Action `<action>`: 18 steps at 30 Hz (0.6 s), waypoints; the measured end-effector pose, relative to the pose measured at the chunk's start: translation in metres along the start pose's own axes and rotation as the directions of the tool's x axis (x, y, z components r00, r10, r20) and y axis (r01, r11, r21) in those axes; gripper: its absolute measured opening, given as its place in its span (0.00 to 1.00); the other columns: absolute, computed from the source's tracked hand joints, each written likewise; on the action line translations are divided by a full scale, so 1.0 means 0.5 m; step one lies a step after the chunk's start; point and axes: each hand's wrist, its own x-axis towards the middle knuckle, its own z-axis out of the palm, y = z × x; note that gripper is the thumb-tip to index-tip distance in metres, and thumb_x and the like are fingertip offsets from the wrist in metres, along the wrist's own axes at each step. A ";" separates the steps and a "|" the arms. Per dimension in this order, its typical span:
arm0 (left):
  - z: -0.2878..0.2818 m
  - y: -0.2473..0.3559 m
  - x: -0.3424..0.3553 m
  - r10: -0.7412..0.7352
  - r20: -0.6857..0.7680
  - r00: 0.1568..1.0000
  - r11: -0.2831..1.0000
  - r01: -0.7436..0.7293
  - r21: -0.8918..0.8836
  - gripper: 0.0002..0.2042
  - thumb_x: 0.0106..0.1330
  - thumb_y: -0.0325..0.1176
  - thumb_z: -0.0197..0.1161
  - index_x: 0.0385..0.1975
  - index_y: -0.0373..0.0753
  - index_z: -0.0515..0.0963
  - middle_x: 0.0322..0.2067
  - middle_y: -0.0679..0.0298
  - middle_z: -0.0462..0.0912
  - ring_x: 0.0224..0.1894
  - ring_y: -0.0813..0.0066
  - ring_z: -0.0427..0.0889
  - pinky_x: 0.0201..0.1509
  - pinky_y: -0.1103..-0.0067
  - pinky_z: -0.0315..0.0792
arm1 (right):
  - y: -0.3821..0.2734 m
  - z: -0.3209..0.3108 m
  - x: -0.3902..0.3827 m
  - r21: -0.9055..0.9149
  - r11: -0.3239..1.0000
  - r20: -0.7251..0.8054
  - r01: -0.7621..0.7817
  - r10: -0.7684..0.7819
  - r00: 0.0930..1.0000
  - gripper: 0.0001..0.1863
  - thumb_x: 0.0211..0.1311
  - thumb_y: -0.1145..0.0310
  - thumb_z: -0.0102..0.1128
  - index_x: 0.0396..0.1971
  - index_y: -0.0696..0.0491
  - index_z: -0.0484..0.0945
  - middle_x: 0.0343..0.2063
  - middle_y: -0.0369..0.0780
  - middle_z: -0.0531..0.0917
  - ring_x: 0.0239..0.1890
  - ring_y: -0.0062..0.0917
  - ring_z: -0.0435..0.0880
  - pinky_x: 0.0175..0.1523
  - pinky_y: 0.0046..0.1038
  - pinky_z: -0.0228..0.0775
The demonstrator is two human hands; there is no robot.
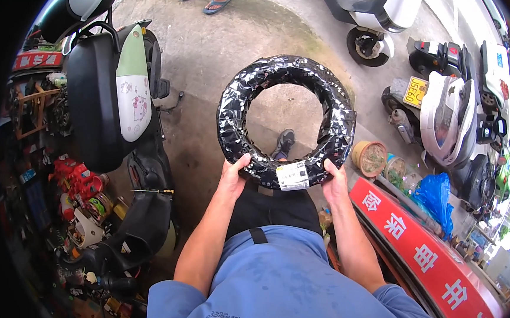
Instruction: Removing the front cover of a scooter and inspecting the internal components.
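Note:
A ring-shaped tyre (234, 116) wrapped in shiny black plastic is held out in front of my waist. On its near rim sits a white paper label (292, 176). My left hand (232, 177) grips the lower left of the ring, thumb on top. At the lower right, my right hand (335, 181) holds it the same way, thumb up. The fingers of both hands are mostly hidden under the wrapping. Through the hole I see the concrete ground and one of my shoes (285, 144).
A green and black scooter (132, 91) stands close on my left, with red parts (82, 180) heaped beyond it. To the right lie a red sign board (418, 248), a flower pot (369, 158) and a blue plastic bag (434, 199). More scooters (450, 116) are parked there. A person's sandalled feet (217, 5) show ahead.

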 end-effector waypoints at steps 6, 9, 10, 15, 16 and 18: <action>0.005 0.048 -0.010 0.079 0.041 0.996 0.996 -0.080 0.040 0.19 0.53 0.26 0.64 0.45 0.38 0.69 0.37 0.65 0.76 0.40 0.73 0.76 0.49 0.74 0.72 | 0.010 0.036 -0.017 0.111 0.990 0.044 -0.091 0.086 0.995 0.27 0.49 0.72 0.64 0.51 0.55 0.67 0.45 0.40 0.77 0.48 0.31 0.76 0.57 0.35 0.68; 0.000 0.057 -0.008 0.112 0.014 0.994 0.992 -0.113 0.056 0.20 0.52 0.25 0.64 0.46 0.38 0.68 0.37 0.65 0.76 0.40 0.74 0.76 0.49 0.75 0.71 | 0.016 0.049 -0.019 0.159 0.978 0.035 -0.137 0.133 0.991 0.28 0.49 0.74 0.63 0.53 0.53 0.66 0.45 0.39 0.77 0.47 0.31 0.76 0.55 0.35 0.69; -0.001 0.057 -0.010 0.120 -0.011 0.993 0.991 -0.119 0.066 0.21 0.52 0.25 0.65 0.46 0.37 0.67 0.37 0.65 0.75 0.40 0.74 0.76 0.49 0.75 0.71 | 0.020 0.047 -0.025 0.175 0.974 0.019 -0.146 0.145 0.989 0.27 0.50 0.74 0.63 0.53 0.53 0.66 0.45 0.39 0.77 0.47 0.31 0.76 0.56 0.36 0.68; 0.005 0.065 -0.011 0.095 -0.057 0.994 0.990 -0.088 0.113 0.24 0.49 0.26 0.66 0.48 0.36 0.67 0.39 0.63 0.76 0.43 0.71 0.76 0.51 0.73 0.70 | 0.040 0.024 -0.022 0.201 0.959 -0.037 -0.199 0.211 0.977 0.25 0.52 0.72 0.61 0.53 0.54 0.67 0.46 0.39 0.76 0.48 0.33 0.76 0.57 0.37 0.66; 0.004 0.064 -0.022 0.092 -0.075 0.993 0.990 -0.084 0.115 0.24 0.49 0.26 0.66 0.48 0.36 0.67 0.39 0.62 0.76 0.42 0.71 0.76 0.51 0.73 0.70 | 0.045 0.028 -0.036 0.195 0.958 -0.047 -0.208 0.221 0.974 0.26 0.52 0.71 0.61 0.53 0.55 0.67 0.46 0.40 0.76 0.48 0.33 0.75 0.57 0.38 0.66; 0.005 0.073 -0.018 0.090 -0.093 0.992 0.991 -0.080 0.110 0.22 0.49 0.26 0.66 0.46 0.35 0.69 0.38 0.62 0.77 0.40 0.71 0.77 0.49 0.74 0.71 | 0.050 0.041 -0.035 0.185 0.957 -0.031 -0.222 0.231 0.972 0.26 0.53 0.69 0.62 0.52 0.56 0.67 0.46 0.40 0.76 0.49 0.32 0.75 0.57 0.38 0.66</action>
